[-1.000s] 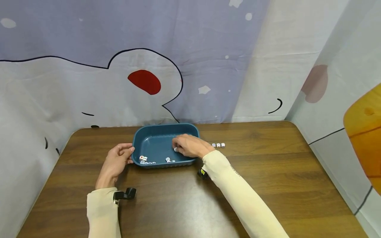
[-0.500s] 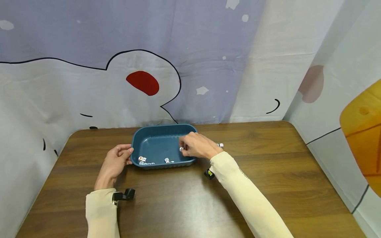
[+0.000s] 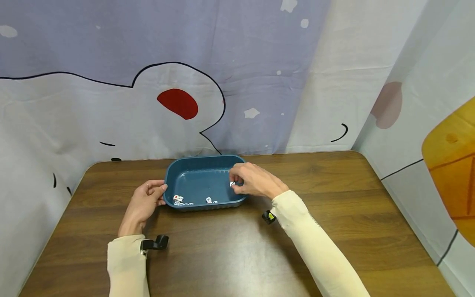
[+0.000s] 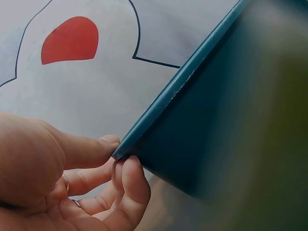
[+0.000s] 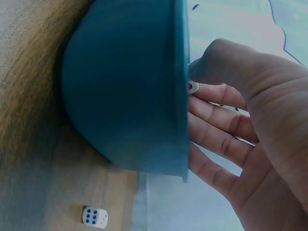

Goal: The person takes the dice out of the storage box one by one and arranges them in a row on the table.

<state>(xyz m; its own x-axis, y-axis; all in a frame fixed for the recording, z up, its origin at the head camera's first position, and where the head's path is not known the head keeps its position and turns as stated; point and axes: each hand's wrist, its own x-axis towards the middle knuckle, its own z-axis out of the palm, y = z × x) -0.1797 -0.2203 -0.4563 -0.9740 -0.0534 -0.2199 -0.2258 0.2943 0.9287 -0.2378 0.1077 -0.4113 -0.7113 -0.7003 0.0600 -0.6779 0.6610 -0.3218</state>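
A blue-green plastic tray [image 3: 200,175] stands near the table's back edge. My left hand [image 3: 144,206] pinches its left rim between thumb and fingers, as the left wrist view also shows. Over the tray's right end, my right hand [image 3: 256,180] holds a white die [image 3: 232,184] between thumb and fingertips. In the right wrist view the die [image 5: 192,87] peeks out just past the rim, below the thumb. Several dice [image 3: 179,199] lie in the tray's front left corner, and a few more dice [image 3: 209,200] along its front wall, partly hidden by the rim.
One die with blue pips [image 5: 95,217] lies on the wooden table [image 3: 334,214] beyond the tray's right end; the right hand hides that spot in the head view. A printed cloth [image 3: 259,82] hangs behind the table.
My right hand has moved right with the die, from inside the tray to its right end. It now covers the row of dice seen earlier on the table. The left hand stays at the rim.
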